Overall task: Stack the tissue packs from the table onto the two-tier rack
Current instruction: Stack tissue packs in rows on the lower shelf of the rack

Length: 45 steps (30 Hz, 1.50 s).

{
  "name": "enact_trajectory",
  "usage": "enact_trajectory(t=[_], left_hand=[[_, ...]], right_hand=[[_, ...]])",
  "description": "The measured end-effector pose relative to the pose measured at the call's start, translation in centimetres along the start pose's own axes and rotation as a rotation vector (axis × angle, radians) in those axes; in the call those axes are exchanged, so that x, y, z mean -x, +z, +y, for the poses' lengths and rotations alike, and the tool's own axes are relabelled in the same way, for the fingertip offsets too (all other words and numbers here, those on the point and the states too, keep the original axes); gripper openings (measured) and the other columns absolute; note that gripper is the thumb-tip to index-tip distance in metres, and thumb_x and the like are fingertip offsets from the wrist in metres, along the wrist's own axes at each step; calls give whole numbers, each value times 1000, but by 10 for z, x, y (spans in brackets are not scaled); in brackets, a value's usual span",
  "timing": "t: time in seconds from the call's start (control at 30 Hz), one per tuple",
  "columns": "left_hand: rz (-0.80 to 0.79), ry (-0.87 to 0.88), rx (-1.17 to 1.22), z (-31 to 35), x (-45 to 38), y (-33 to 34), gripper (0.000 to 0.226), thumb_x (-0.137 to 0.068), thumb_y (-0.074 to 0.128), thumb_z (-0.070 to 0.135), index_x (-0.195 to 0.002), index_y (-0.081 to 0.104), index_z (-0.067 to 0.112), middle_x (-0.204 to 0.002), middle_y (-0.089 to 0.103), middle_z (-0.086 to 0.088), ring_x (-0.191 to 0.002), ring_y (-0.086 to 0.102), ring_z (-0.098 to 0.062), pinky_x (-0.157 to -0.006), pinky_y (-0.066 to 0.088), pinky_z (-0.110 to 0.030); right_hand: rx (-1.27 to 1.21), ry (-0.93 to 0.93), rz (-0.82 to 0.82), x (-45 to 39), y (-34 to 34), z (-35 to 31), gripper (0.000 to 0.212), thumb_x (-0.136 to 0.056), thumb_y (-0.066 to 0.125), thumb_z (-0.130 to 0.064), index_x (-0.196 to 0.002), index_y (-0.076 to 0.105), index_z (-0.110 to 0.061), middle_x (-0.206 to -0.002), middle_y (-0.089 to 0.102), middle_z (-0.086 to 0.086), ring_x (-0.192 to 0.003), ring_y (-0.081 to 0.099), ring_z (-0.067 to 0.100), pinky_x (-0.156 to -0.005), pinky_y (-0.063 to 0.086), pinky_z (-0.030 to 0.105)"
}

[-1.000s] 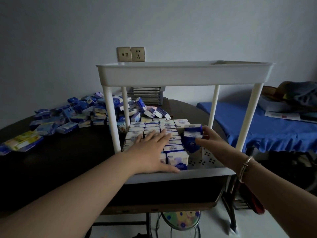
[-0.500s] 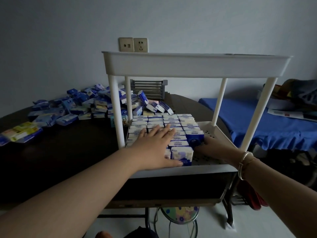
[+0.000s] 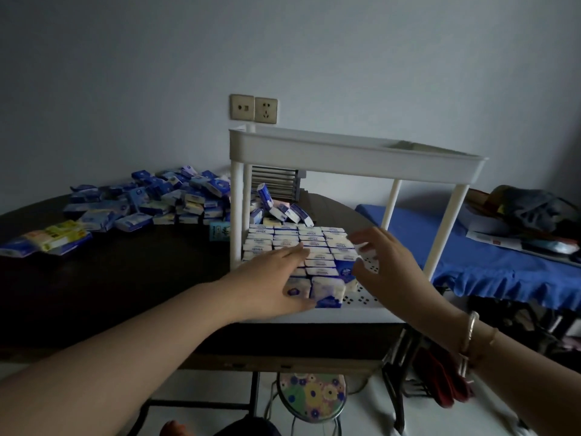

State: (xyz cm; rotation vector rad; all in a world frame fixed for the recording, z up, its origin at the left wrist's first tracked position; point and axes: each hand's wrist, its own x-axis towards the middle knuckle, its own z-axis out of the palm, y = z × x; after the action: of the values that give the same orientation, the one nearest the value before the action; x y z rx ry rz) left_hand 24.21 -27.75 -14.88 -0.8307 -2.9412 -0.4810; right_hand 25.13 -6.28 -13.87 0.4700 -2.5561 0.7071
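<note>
A white plastic two-tier rack [image 3: 355, 154] is seen at the centre of the frame, standing on a dark round wooden table [image 3: 110, 278]. Its lower shelf is packed with neat rows of small blue-and-white tissue packs [image 3: 301, 243], while a loose heap of unstacked blue tissue packs [image 3: 163, 199] is spread across the table at the middle left. The left hand [image 3: 276, 278] is laid flat on the front rows, fingers straight and together, steadying them. The right hand [image 3: 386, 262] is held just beside the rows' right edge, fingers loosely spread and clamped on nothing. The packs are judged light, soft and slightly slippery in their film wrap; they are best pinched across the narrow sides. Compared with half a second earlier, the right hand has been lifted off the rightmost pack, and the view has shifted left.
</note>
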Motion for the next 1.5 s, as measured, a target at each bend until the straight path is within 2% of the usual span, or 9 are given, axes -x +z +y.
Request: enact_trajectory(t=[0.13,0.23,0.37,0.57,0.73,1.0,1.23,1.4,1.5], left_hand=[[125,-12,330,-22,48,-17,32,-88,64,38,-119,63,30,-123,61,11,-114,55,0,-103,45,-31],[188,-49,441,-52,83,-29,14,-90,64,22,-100,72,29,-100,70,13,-98,63,4,-93,51,-28],[315,-237,453,-112,123,-37,17,-92,59,18,-90,71,31,-85,68,18,-86,63,8,-80,49,-15],[491,-528,465,-216,143,-24,19,-95,54,15,-98,67,28,-101,65,14,-96,59,2,-76,44,-13],[523,-591,414,-265,112,-18,29,-93,57,16,-120,58,27,-122,55,11,-114,49,-2,-90,37,-18],[450,-585,177,-327,28,-28,57,-95,53,19,-147,31,18,-155,26,0,-142,25,-17,-115,24,-33],[289,-673,52,-376,-6,-28,71,-97,51,30,-153,10,17,-161,2,-4,-148,3,-26,-120,12,-40],[372,-672,-53,-380,2,-9,60,-98,45,37,-149,25,14,-156,24,-5,-144,18,-22,-116,22,-37],[559,-555,-137,-375,6,-9,30,-94,54,33,-117,46,15,-124,44,-5,-116,43,-20,-93,39,-30]], right_hand=[[-74,-186,-40,9,8,-63,27,-88,55,-19,-113,54,-30,-113,53,-16,-100,50,-4,-86,42,11],[-148,-294,-78,5,27,-107,26,-87,56,-14,-111,58,-26,-108,56,-12,-99,52,-1,-82,42,12],[-222,-378,-150,-11,76,-156,25,-86,55,-17,-110,59,-25,-103,55,-13,-97,53,-2,-81,40,8],[-214,-322,-293,-48,174,-190,29,-89,52,-21,-117,52,-27,-110,47,-15,-105,48,-1,-83,36,8],[-100,-131,-304,-112,239,-192,46,-90,53,-24,-134,42,-21,-135,40,-2,-127,37,16,-103,37,27],[96,94,-24,-229,304,-176,64,-86,52,-12,-144,27,-23,-159,4,8,-146,-2,31,-116,10,49],[392,10,42,-285,347,-149,65,-89,57,-27,-145,26,-17,-159,-8,8,-145,-10,33,-117,4,51],[491,4,58,-295,347,-135,54,-88,59,-28,-134,39,-9,-158,-5,13,-146,-7,34,-116,6,52],[488,-45,94,-296,339,-134,51,-89,58,-28,-134,41,-12,-159,2,12,-146,-6,32,-116,2,53]])
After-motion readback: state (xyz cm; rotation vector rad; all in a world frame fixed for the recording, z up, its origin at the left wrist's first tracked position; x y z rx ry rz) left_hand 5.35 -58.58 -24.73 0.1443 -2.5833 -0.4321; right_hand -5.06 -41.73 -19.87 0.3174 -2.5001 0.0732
